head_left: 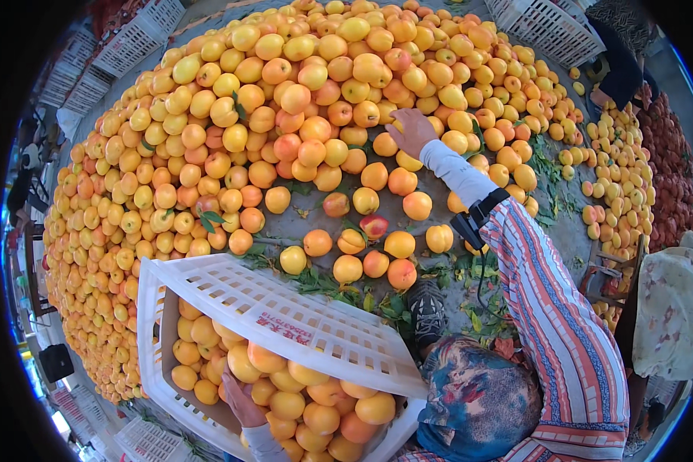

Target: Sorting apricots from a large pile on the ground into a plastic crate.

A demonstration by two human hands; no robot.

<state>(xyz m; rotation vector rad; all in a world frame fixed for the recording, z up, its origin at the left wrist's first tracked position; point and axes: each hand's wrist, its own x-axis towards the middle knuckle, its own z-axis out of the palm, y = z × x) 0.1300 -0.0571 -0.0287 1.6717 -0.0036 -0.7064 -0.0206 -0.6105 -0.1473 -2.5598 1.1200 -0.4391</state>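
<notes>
My right hand (413, 131) reaches out over the heap of yellow-orange peaches (308, 100). Its fingers are spread and bent over the fruit, with no peach visibly lifted. Inside the white plastic crate (285, 312), my left hand (242, 402) lies on more peaches (322, 420), fingers stretched along the fruit near the crate's middle. Part of its palm is hidden. The crate stands tilted in front of me, well filled, with brown lining showing at its left inner side. Between crate and heap lie several loose peaches (347, 269), one with a dark red patch.
Green leaves (316, 281) are scattered on the grey floor. A black shoe (428, 312) stands by the crate's right corner, beside blue patterned cloth (477, 393). White crates (547, 31) are at the back. Another fruit heap (620, 177) and red net bags (666, 169) lie right.
</notes>
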